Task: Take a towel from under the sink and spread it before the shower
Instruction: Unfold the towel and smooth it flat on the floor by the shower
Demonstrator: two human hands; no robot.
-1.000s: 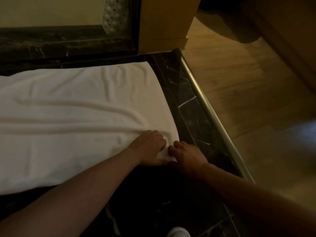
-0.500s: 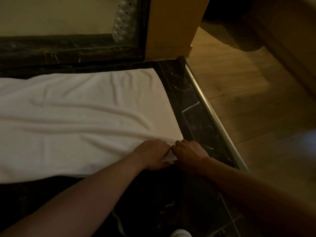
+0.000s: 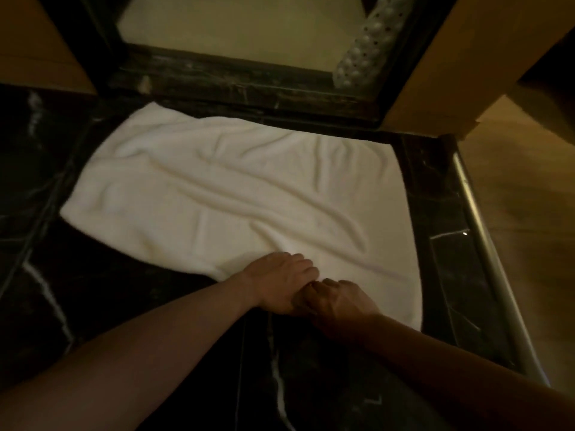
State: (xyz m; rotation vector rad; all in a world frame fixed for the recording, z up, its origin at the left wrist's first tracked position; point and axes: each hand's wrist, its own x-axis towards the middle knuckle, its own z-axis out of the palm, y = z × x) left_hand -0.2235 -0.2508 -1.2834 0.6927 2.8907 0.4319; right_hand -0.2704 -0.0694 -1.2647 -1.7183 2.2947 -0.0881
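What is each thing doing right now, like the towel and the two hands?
Towel: spread out on the dark marble floor before the shower step, still wrinkled.
Left hand: closed on the towel's near edge.
Right hand: closed at the same edge, touching the left hand.
Bumpy white mat: standing inside the shower, against its right side.

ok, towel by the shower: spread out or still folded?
Spread out. The white towel lies open on the dark marble floor before the shower sill, wrinkled, with both hands at its near edge.
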